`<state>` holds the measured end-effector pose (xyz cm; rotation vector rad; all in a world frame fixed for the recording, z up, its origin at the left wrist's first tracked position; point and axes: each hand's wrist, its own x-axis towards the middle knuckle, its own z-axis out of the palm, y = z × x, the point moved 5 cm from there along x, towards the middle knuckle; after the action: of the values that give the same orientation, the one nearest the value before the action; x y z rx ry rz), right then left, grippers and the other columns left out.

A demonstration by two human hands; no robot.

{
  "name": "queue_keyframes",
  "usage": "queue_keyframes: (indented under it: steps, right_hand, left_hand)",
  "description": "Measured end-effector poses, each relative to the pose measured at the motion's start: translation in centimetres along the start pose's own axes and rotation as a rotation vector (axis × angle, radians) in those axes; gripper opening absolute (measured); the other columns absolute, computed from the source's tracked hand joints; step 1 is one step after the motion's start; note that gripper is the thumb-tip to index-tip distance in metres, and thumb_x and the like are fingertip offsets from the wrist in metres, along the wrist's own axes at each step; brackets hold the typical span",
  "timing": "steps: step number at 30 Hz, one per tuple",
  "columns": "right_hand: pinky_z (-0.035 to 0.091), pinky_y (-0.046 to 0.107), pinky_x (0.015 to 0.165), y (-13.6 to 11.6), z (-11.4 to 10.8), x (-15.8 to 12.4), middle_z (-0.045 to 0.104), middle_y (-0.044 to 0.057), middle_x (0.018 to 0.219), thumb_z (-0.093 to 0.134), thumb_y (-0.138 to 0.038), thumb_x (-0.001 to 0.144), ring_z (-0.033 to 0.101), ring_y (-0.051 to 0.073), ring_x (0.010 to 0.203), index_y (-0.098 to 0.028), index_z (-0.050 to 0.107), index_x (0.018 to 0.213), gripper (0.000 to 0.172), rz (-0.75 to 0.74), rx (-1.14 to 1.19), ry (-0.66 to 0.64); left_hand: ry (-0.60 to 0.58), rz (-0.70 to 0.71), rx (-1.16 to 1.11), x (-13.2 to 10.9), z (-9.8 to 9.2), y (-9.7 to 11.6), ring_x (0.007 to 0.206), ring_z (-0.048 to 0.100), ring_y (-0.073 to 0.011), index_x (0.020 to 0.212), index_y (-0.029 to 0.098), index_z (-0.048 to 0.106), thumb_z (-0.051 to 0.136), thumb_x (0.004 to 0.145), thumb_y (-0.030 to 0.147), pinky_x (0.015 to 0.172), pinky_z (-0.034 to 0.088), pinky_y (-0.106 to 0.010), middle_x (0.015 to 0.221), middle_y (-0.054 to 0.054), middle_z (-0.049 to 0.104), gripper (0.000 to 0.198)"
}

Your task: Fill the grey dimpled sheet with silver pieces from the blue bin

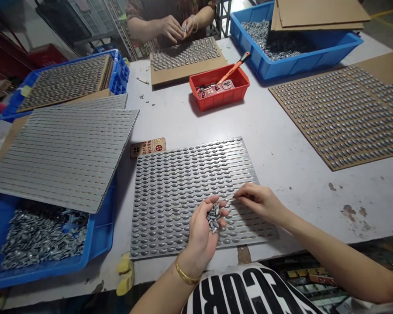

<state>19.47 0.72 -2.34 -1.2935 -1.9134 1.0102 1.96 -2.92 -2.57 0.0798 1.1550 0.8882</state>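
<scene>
Palm up, my left hand (200,231) cups a small heap of silvery oval metal pieces (214,218) above the grey ridged board (244,163). Rows of the same pieces cover the left and middle of this board, while its right side shows bare ridges. My right hand (260,201) is at the edge of the filled rows, with thumb and forefinger pinched together close to the surface. Whatever lies between those fingertips is too small to make out. Part of the board is hidden under both hands.
At left, grey ridged boards (65,148) lie over a blue bin (101,231) of loose pieces. A red tray (219,102) with a knife stands mid-table. Behind are another blue bin (271,69) and a co-worker's hands (180,29). A filled brown board (340,117) lies right.
</scene>
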Motion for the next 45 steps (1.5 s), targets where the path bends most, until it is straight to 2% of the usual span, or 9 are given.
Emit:
queue_keyframes:
  steps: [5, 14, 23, 27, 30, 35, 39, 42, 45]
  right_hand:
    - [0.05, 0.031, 0.071, 1.0, 1.2, 0.1, 0.065, 0.006, 0.092, 0.047, -0.015, 0.092, 0.06, 0.018, 0.083, -0.021, 0.062, 0.098, 0.017, -0.127, -0.178, -0.009]
    - [0.045, 0.027, 0.065, 1.6, 2.5, -0.2, 0.06, 0.008, 0.089, 0.046, -0.011, 0.09, 0.056, 0.018, 0.079, -0.018, 0.064, 0.096, 0.02, -0.201, -0.471, -0.031]
    - [0.049, 0.029, 0.069, -2.1, 0.6, 0.3, 0.061, 0.007, 0.095, 0.048, -0.024, 0.095, 0.059, 0.017, 0.084, -0.021, 0.062, 0.107, 0.019, -0.109, -0.038, -0.026]
    - [0.049, 0.034, 0.074, -3.8, 1.0, 0.1, 0.061, 0.007, 0.096, 0.051, -0.021, 0.093, 0.058, 0.019, 0.089, -0.023, 0.063, 0.113, 0.024, -0.151, -0.067, -0.132]
    - [0.05, 0.035, 0.075, -4.1, 1.1, 0.0, 0.061, 0.007, 0.095, 0.052, -0.02, 0.092, 0.058, 0.02, 0.089, -0.021, 0.065, 0.105, 0.018, -0.121, -0.071, -0.126]
    - [0.055, 0.033, 0.074, -3.3, 0.5, -0.7, 0.067, 0.006, 0.096, 0.057, -0.026, 0.091, 0.065, 0.017, 0.083, -0.021, 0.064, 0.095, 0.01, 0.071, 0.348, -0.066]
    - [0.057, 0.03, 0.067, -1.3, -0.9, -1.8, 0.069, 0.006, 0.096, 0.068, -0.029, 0.084, 0.066, 0.017, 0.08, -0.021, 0.064, 0.092, 0.012, 0.209, 0.622, 0.082]
    - [0.053, 0.026, 0.059, -0.1, -1.3, -2.1, 0.065, 0.004, 0.087, 0.069, -0.03, 0.083, 0.062, 0.014, 0.07, -0.021, 0.063, 0.089, 0.012, 0.23, 0.562, 0.132]
    - [0.051, 0.025, 0.058, 0.4, -0.5, -2.0, 0.065, 0.004, 0.088, 0.062, -0.032, 0.088, 0.06, 0.014, 0.07, -0.02, 0.062, 0.093, 0.013, 0.228, 0.393, 0.042]
  left_hand:
    - [-0.035, -0.061, 0.015, -0.1, -0.3, -0.5, 0.068, 0.061, -0.0097, 0.1, 0.017, 0.059, 0.065, 0.078, 0.017, 0.051, 0.043, -0.016, 0.091, -0.007, 0.067, 0.023]
    - [-0.058, -0.093, 0.012, -0.2, 0.1, -1.2, 0.071, 0.065, -0.012, 0.099, 0.015, 0.058, 0.064, 0.082, 0.021, 0.058, 0.049, -0.018, 0.092, -0.008, 0.068, 0.019]
    - [-0.124, -0.059, 0.045, -0.1, 0.9, -1.6, 0.077, 0.064, -0.0151, 0.102, 0.014, 0.061, 0.065, 0.081, 0.019, 0.073, 0.055, -0.028, 0.093, -0.009, 0.066, 0.023]
    - [-0.169, 0.015, 0.077, 0.0, 1.3, -1.8, 0.085, 0.061, -0.0152, 0.099, 0.016, 0.064, 0.066, 0.08, 0.022, 0.073, 0.054, -0.027, 0.097, -0.008, 0.064, 0.02]
    - [-0.191, 0.025, 0.062, 0.1, 1.4, -2.3, 0.088, 0.059, -0.0161, 0.098, 0.016, 0.066, 0.067, 0.079, 0.024, 0.073, 0.053, -0.026, 0.101, -0.009, 0.064, 0.02]
    - [-0.086, -0.044, -0.006, -0.3, 1.2, -2.0, 0.09, 0.06, -0.0161, 0.091, 0.016, 0.068, 0.066, 0.08, 0.024, 0.074, 0.054, -0.026, 0.101, -0.007, 0.063, 0.013]
    - [-0.052, -0.119, -0.056, -1.4, 1.1, -0.1, 0.075, 0.063, -0.0163, 0.083, 0.014, 0.064, 0.062, 0.084, 0.029, 0.068, 0.056, -0.028, 0.087, -0.009, 0.065, 0.015]
    - [-0.048, -0.064, -0.077, -1.7, 0.7, 0.6, 0.065, 0.06, -0.0139, 0.082, 0.014, 0.062, 0.057, 0.087, 0.03, 0.057, 0.054, -0.025, 0.079, -0.006, 0.061, 0.017]
    - [-0.017, -0.179, -0.092, -1.4, 0.1, -0.7, 0.057, 0.054, -0.0096, 0.084, 0.014, 0.061, 0.058, 0.085, 0.028, 0.046, 0.045, -0.019, 0.075, -0.003, 0.057, 0.015]
